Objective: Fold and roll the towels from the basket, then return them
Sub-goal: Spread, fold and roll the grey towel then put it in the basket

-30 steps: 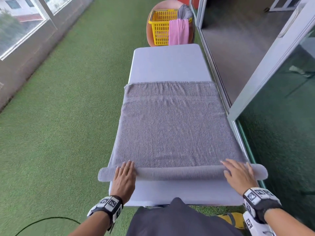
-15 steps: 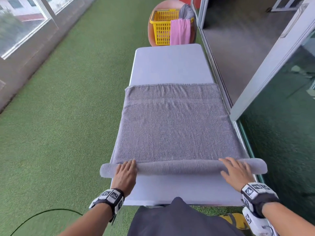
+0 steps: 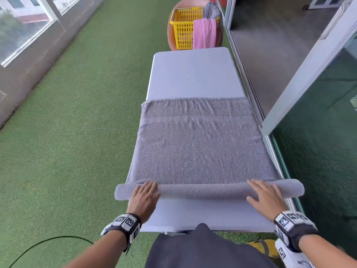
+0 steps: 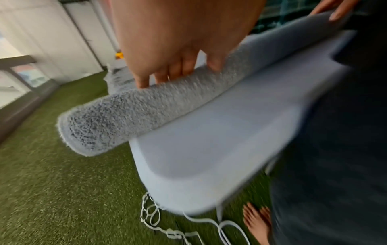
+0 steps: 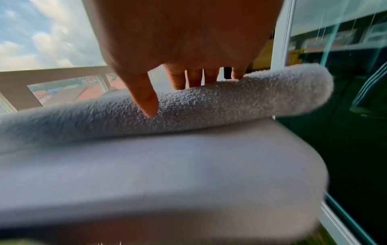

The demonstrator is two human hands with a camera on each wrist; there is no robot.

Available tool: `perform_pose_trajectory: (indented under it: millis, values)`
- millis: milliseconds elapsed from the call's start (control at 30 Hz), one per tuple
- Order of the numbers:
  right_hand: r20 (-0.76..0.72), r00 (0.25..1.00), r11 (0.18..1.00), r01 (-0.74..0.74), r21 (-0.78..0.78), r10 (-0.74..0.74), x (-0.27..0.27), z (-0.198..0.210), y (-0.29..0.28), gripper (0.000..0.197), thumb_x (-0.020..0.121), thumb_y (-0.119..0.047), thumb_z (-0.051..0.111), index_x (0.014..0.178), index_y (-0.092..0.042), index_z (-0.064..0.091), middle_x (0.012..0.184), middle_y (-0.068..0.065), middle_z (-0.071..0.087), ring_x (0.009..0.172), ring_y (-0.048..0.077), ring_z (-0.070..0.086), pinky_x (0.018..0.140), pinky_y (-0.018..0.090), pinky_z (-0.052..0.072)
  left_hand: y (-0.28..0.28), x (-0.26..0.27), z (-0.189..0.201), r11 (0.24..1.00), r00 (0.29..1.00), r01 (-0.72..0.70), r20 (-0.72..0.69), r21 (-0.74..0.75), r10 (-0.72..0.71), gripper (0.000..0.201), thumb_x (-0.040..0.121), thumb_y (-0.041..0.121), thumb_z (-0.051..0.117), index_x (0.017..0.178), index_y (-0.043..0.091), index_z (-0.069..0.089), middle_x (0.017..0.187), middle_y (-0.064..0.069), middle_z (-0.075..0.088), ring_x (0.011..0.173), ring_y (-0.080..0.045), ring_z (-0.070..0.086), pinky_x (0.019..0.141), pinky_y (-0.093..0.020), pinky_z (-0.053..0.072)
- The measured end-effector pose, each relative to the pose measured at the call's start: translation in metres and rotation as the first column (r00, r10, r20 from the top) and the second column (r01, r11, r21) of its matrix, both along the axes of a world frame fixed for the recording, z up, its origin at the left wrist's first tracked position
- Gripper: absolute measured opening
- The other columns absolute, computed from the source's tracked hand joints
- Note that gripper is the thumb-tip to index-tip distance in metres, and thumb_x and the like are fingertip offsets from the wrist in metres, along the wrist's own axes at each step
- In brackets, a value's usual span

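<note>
A grey towel lies folded lengthwise on the white table, and its near end is wound into a thick roll that overhangs both table sides. My left hand rests flat on the roll's left part, fingers straight over its top. My right hand presses the roll's right part the same way, thumb against its near side. The roll ends just past each hand. A yellow basket stands beyond the table's far end, with a pink towel draped over its rim and a grey towel behind.
Green artificial turf covers the floor to the left. Glass sliding doors run close along the table's right edge. A black cable curves on the turf near my left arm, and white cord lies under the table's near corner. The near strip of table is bare.
Both hands have pushed the roll away from me along the table. The roll is thicker and the flat stretch of towel shorter. More bare table shows in front of me.
</note>
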State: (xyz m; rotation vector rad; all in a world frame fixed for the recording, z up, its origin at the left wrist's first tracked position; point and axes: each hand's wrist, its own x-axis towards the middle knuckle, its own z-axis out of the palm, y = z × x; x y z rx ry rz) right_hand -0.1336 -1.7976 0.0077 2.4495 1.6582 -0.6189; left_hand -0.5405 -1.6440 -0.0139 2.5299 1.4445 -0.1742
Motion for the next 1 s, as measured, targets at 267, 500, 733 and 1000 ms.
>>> perform_pose_trajectory:
  millis: [267, 500, 733, 1000]
  values:
    - [0.065, 0.998, 0.998, 0.011, -0.064, -0.007, -0.016, -0.006, -0.023, 0.045, 0.079, -0.036, 0.060, 0.123, -0.039, 0.048, 0.126, -0.018, 0.052, 0.121, 0.009, 0.044, 0.111, 0.037, 0.017, -0.018, -0.006, 0.006, 0.996, 0.999, 0.051, -0.005, -0.070, -0.051, 0.025, 0.067, 0.031, 0.069, 0.091, 0.025, 0.066, 0.087, 0.009, 0.066, 0.085, -0.014, 0.062, 0.083, -0.033, 0.050]
    - [-0.024, 0.999, 0.998, 0.044, 0.052, -0.043, -0.008, -0.001, -0.003, 0.057, 0.097, -0.049, 0.036, 0.149, -0.037, 0.017, 0.154, -0.021, 0.017, 0.145, 0.008, 0.014, 0.117, 0.044, 0.001, -0.005, -0.001, -0.003, 1.000, 1.000, 0.017, 0.015, 0.023, -0.018, 0.066, 0.090, 0.044, 0.054, 0.143, 0.009, 0.039, 0.145, -0.002, 0.040, 0.135, -0.022, 0.039, 0.112, -0.045, 0.024]
    - [0.054, 0.998, 0.999, -0.031, 0.028, 0.030, -0.019, -0.017, -0.046, 0.057, 0.068, -0.030, 0.081, 0.121, -0.033, 0.062, 0.124, -0.013, 0.062, 0.119, 0.013, 0.056, 0.109, 0.048, 0.029, -0.041, -0.006, -0.001, 0.998, 0.997, 0.068, 0.028, 0.002, -0.068, 0.032, 0.060, 0.021, 0.076, 0.091, 0.020, 0.065, 0.082, 0.007, 0.065, 0.074, -0.013, 0.062, 0.077, -0.035, 0.056]
    - [0.030, 0.994, 0.991, -0.104, -0.085, 0.107, -0.015, 0.000, -0.034, 0.042, 0.094, -0.028, 0.038, 0.136, -0.031, 0.045, 0.133, -0.015, 0.050, 0.125, 0.006, 0.043, 0.114, 0.034, 0.021, -0.042, -0.010, 0.000, 0.993, 0.995, 0.100, 0.026, -0.055, -0.099, 0.024, 0.082, 0.027, 0.028, 0.081, 0.021, 0.051, 0.077, 0.005, 0.054, 0.068, -0.014, 0.048, 0.068, -0.035, 0.051]
